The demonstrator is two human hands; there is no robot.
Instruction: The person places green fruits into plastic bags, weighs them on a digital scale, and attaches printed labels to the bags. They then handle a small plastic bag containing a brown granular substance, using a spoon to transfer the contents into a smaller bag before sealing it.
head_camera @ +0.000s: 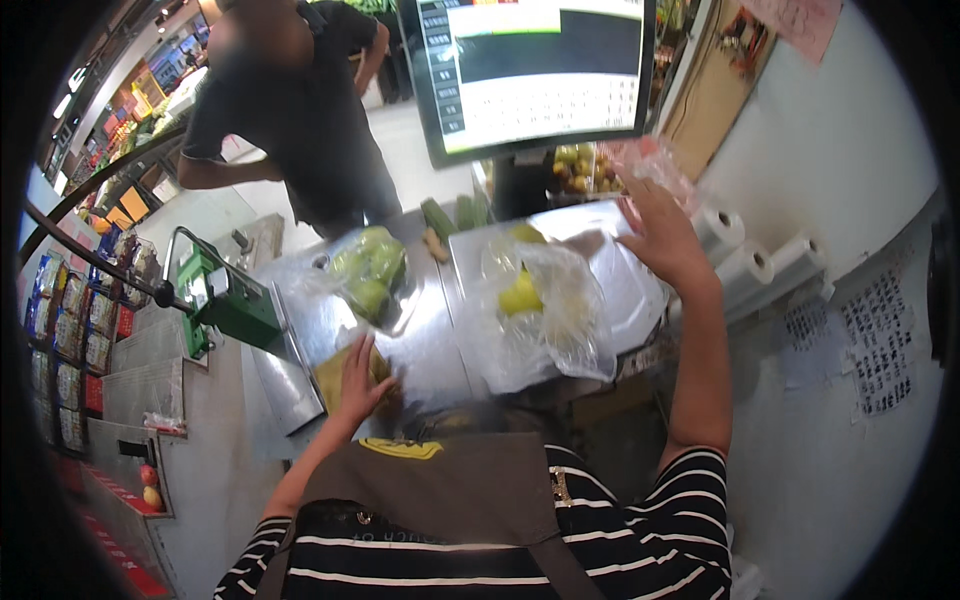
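Note:
My left hand (361, 386) rests with its fingers apart on a brownish-yellow item (337, 379) at the near left of the metal counter (427, 345). My right hand (660, 232) is raised at the right, its fingers spread beside pink plastic bags (660, 169); whether it touches them I cannot tell. Between the hands, a clear plastic bag (574, 330) lies on the scale plate (630, 300) with yellow-green fruit (520, 294) in it. Further left lies a clear bag of round green produce (367, 274). Beyond it are a piece of ginger root (434, 245) and long green vegetables (439, 217).
A person (300, 112) stands across the counter. A lit monitor (547, 75) rises over its far side. Rolls of plastic bags (742, 270) sit at the right by the wall. A green metal device (232, 300) stands at the left, near hanging packets (67, 337).

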